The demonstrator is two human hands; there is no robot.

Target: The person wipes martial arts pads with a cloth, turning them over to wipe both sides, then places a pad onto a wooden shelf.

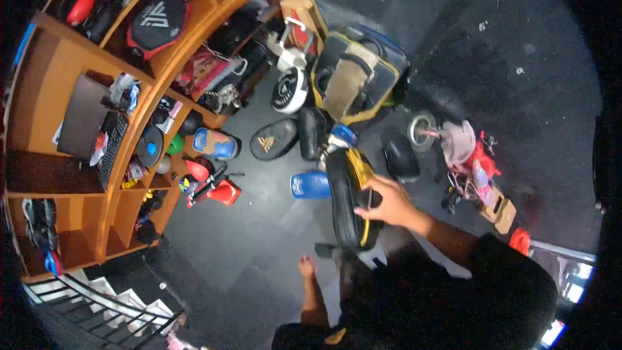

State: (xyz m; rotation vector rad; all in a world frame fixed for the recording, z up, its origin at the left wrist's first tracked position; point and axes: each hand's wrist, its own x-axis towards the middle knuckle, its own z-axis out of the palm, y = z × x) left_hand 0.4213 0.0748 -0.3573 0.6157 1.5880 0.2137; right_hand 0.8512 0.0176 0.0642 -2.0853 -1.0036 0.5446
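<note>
My right hand (392, 203) is closed on a strap of a long black padded strike pad with yellow trim (347, 204). The pad hangs upright in front of my body, above the floor. My left hand (307, 267) hangs low to the left of the pad, apart from it, with loosely bent fingers and nothing visible in them. Just beyond the held pad lie a blue pad (310, 185), a black pad (312, 133) and an oval black pad with a gold logo (274, 139).
A curved wooden shelf (170, 65) with sports gear runs along the left. Ahead stand a black and yellow bag (393, 68) and a white-wheeled ride-on (289, 91). A child's pink bike (459, 146) is at right. Stairs with a black railing (103, 304) are at lower left.
</note>
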